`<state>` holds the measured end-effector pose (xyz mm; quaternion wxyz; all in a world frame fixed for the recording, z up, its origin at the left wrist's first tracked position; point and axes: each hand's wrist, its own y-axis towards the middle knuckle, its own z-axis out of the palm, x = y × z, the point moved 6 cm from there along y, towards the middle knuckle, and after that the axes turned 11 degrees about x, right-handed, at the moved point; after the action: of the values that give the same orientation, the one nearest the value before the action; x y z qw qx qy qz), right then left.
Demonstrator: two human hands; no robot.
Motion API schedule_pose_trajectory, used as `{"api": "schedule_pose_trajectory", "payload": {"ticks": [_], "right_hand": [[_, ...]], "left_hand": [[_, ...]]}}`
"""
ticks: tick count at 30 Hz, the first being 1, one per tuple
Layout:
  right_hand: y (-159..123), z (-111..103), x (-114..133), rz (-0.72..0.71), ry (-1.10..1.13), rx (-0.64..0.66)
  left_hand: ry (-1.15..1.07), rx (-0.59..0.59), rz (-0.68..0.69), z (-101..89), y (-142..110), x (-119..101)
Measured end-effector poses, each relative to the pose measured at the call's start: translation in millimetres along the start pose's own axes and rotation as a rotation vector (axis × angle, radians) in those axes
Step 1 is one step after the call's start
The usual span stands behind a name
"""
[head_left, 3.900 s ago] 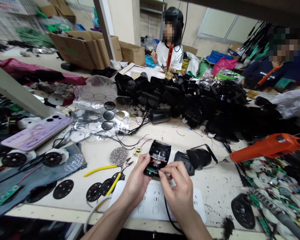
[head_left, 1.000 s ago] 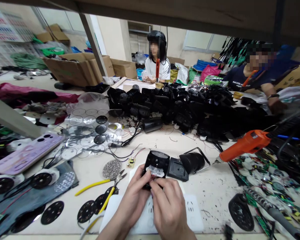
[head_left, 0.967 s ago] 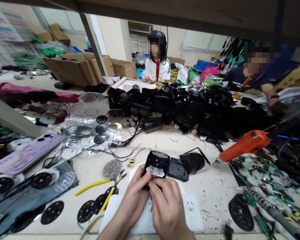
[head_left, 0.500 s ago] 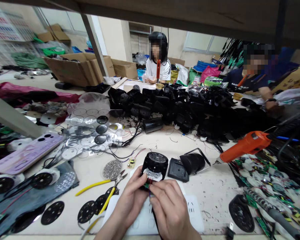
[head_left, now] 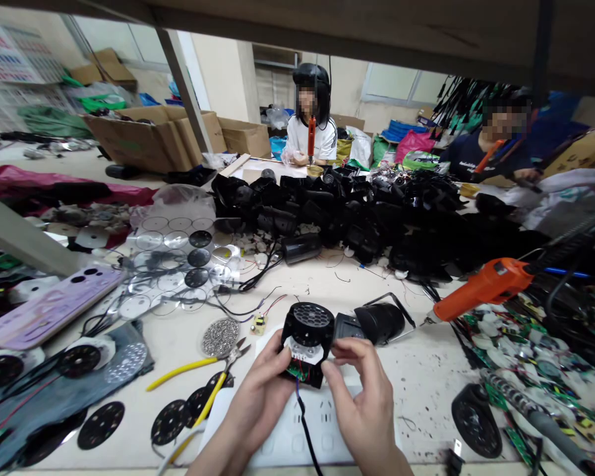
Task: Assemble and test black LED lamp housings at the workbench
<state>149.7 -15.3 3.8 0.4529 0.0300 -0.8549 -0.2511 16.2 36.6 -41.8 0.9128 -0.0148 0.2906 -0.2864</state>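
Housing (head_left: 309, 334) clasped in the left grip (head_left: 268, 380), right grip (head_left: 365, 389) at its edge (hold unclear), is best steadied with the black cord (head_left: 305, 425) slack, sparing the wires (head_left: 298, 385).

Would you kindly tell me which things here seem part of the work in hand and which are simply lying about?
Seemingly part of the work:
housing, held in the left hand, right hand beside it
board inside it
cable running down from it

Apparently just lying about:
phone
pliers
discs
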Motion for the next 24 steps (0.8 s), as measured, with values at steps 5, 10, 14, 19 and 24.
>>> {"api": "schedule_pose_trajectory", "payload": {"ticks": [5, 10, 14, 19, 24], "right_hand": [[-4.4, 15.1, -12.8, 0.187, 0.255, 0.101], [-3.7, 18.9, -14.0, 0.251, 0.390, 0.096], [-3.2, 18.7, -14.8, 0.231, 0.321, 0.098], [-3.4, 17.0, -14.8, 0.200, 0.296, 0.118], [-1.1, 17.1, -11.9, 0.148, 0.256, 0.177]], "left_hand": [[0.065, 0.062, 0.035, 1.7, -1.3, -2.7], [0.095, 0.078, 0.028, 0.9, -2.4, -1.7], [0.122, 0.088, 0.027, 3.4, -3.1, -0.5], [0.186, 0.060, 0.025, 1.5, -5.8, 1.0], [0.319, 0.083, 0.044, 1.8, -7.4, -0.8]]}}
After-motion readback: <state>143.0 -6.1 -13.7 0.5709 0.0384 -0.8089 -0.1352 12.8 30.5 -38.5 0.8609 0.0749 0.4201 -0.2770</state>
